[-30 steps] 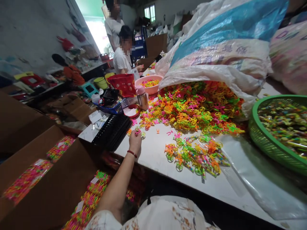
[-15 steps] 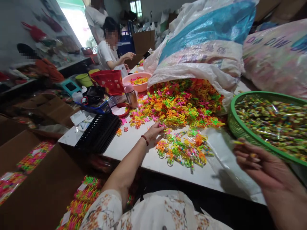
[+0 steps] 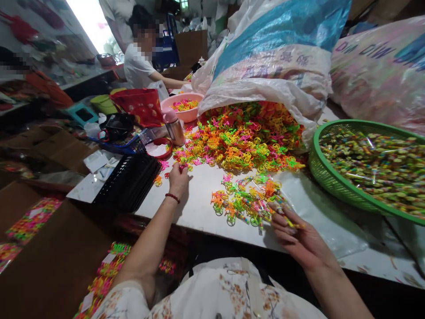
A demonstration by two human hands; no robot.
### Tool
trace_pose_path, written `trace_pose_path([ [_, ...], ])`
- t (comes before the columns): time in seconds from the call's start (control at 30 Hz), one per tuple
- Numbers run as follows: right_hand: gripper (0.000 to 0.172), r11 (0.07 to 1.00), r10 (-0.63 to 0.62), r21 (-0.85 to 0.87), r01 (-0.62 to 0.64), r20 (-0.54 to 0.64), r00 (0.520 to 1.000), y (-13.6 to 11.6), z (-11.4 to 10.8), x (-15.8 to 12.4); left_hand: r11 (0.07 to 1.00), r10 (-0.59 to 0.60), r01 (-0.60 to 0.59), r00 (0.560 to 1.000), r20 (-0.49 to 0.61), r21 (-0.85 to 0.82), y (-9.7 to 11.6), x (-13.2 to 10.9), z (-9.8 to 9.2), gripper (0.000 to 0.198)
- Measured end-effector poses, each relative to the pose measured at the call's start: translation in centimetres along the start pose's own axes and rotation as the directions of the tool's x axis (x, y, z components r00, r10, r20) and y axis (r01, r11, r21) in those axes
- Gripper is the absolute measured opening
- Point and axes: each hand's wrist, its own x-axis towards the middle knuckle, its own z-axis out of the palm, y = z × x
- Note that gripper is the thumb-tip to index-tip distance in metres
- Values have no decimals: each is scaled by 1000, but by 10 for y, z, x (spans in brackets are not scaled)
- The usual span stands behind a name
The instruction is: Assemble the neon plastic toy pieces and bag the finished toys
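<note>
My left hand (image 3: pixel 178 179), with a beaded bracelet on the wrist, is at the front left edge of a large heap of small neon plastic toys (image 3: pixel 232 144). Its fingertips are pinched together over a reddish-pink bit too small to name. On the right, my right hand (image 3: pixel 297 235) has its fingers curled round a few thin, multicoloured striped sticks (image 3: pixel 290 223). It hovers at the right side of a smaller pile (image 3: pixel 232 201), where neon toys and striped sticks lie mixed. A clear plastic bag (image 3: pixel 318 212) lies flat behind this hand.
A green basket (image 3: pixel 315 166) full of striped pieces stands at the right. The heap spills from a large white-and-blue sack (image 3: pixel 262 57). Black trays (image 3: pixel 129 184), a pink-lidded bottle (image 3: pixel 173 128) and a pink basin (image 3: pixel 191 116) are leftward. A co-worker (image 3: pixel 139 62) sits beyond.
My left hand has moved left along the front of the heap. My right hand has come from beside the green basket to the smaller pile, with sticks in its fingers. The co-worker's arm has lowered.
</note>
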Motion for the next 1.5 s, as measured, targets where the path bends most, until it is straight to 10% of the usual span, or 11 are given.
trace_pose_path([
  [0.1, 33, 997, 79, -1, -79, 49, 996, 17, 9, 10, 966, -137, 157, 985, 106, -208, 19, -22, 16, 29],
  [0.23, 40, 990, 116, -81, -113, 44, 992, 30, 22, 14, 801, -325, 488, 840, 434, -346, 36, -66, 40, 39],
  [0.43, 42, 891, -9, -453, 32, 51, 999, 31, 28, 6, 735, -353, 603, 730, 585, -310, 37, -116, 53, 31],
  [0.8, 47, 633, -268, -733, 249, 95, 959, 37, 20, 14, 816, -312, 543, 704, 638, -200, 47, -153, 66, 32],
  [1.07, 37, 547, -365, -774, 319, 123, 923, 33, 16, 3, 932, 21, 180, 839, 543, -315, 40, -157, 71, 16],
  [1.2, 35, 622, -221, -744, 245, 132, 966, 36, 17, 0, 960, 117, 24, 870, 480, -279, 41, -164, 73, 9],
  [1.5, 36, 800, -242, -564, 202, 4, 970, 39, 9, 7, 985, 172, -96, 658, 733, -145, 50, -168, 69, 21],
])
